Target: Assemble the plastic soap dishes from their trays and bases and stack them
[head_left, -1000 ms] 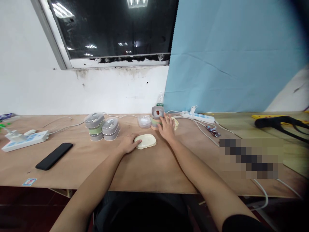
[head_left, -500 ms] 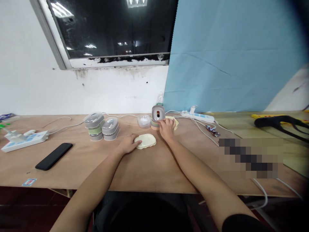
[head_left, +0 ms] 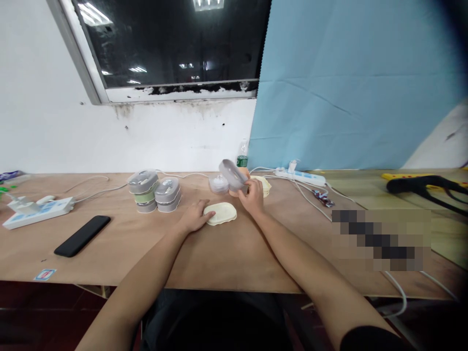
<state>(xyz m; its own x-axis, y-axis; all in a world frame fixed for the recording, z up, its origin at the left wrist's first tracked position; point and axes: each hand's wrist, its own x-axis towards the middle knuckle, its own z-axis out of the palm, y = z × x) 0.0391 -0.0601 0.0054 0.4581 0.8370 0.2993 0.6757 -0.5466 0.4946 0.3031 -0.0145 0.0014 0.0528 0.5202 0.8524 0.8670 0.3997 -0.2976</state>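
My right hand is shut on a grey plastic lid, which tilts up and to the left above the table. Beneath it, a peach-coloured round piece is partly hidden by my hand. A transparent round cup stands just left of the lid, and a cream piece lies to the right of my hand. My left hand rests on the table with its fingertips touching the left end of a cream oval dish, without visibly gripping it.
Two stacks of grey and green round containers stand left of centre on the plywood table. A black phone and a white power strip lie left; another strip and cables lie right.
The grey lid has come up off the stack and now tilts left in my right hand. My left hand and the cream oval dish have not visibly moved.
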